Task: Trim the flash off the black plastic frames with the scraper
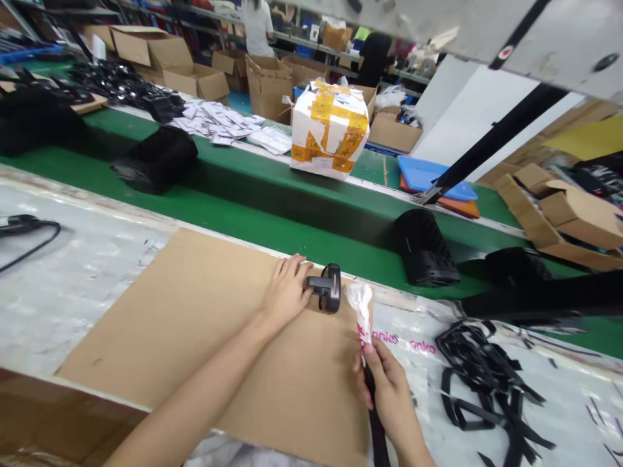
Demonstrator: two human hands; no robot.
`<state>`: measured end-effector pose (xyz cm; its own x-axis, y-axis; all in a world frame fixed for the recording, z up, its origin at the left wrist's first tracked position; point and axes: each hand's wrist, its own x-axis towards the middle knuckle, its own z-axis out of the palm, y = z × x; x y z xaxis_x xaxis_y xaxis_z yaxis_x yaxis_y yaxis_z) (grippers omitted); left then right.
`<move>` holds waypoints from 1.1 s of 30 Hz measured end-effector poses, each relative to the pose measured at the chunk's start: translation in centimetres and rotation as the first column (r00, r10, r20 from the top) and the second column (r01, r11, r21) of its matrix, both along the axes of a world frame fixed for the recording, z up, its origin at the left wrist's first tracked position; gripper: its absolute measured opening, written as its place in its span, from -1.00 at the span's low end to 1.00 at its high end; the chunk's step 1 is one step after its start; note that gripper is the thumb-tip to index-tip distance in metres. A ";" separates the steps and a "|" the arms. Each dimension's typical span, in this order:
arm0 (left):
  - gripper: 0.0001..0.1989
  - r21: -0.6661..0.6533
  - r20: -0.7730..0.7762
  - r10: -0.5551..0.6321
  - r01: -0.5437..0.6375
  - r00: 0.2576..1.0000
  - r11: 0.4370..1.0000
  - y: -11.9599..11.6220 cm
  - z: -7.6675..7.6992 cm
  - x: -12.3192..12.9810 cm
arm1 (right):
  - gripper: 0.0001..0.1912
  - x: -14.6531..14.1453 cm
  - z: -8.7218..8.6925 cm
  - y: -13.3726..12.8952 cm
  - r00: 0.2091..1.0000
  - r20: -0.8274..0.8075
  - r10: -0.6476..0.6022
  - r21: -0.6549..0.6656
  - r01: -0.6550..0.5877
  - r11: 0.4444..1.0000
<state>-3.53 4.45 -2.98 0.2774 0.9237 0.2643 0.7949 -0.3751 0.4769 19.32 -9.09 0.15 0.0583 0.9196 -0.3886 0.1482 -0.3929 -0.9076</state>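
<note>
My left hand (287,285) is over the cardboard sheet (195,324), its fingers closed about the stem of a black plastic bracket (331,288) with a curved, slotted end. Lower right, my right hand (387,383) grips a black strap (377,434) that runs down toward the bottom edge. From the top of that grip rises a crumpled white plastic wrap (359,298) with pink lettering, close to the bracket but apart from it. My right fingertips partly hide where wrap and strap meet.
Black straps (487,376) lie tangled at the right. Beyond the bench edge, a green conveyor belt (243,220) carries black perforated housings (423,246). A taped white box (331,130) and white paper slips (214,120) are on the far side. A black cable (34,243) lies left.
</note>
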 end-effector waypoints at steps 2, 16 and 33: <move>-0.49 -0.008 -0.003 -0.007 0.007 1.000 1.000 -0.2 0.0 0.3 | -0.46 -1.2 -0.4 -0.1 0.998 0.002 0.062 -0.011 -0.062 0.998; -0.47 -0.019 0.014 0.006 -0.005 1.000 1.000 -0.4 0.0 0.5 | -0.37 -2.0 0.2 -0.8 0.985 0.003 -0.174 -0.016 0.174 0.985; -0.51 -0.032 0.012 0.008 -0.008 1.000 0.999 -0.3 0.0 0.4 | -0.37 -4.4 0.1 -1.9 0.929 -0.164 -0.332 0.029 0.341 0.940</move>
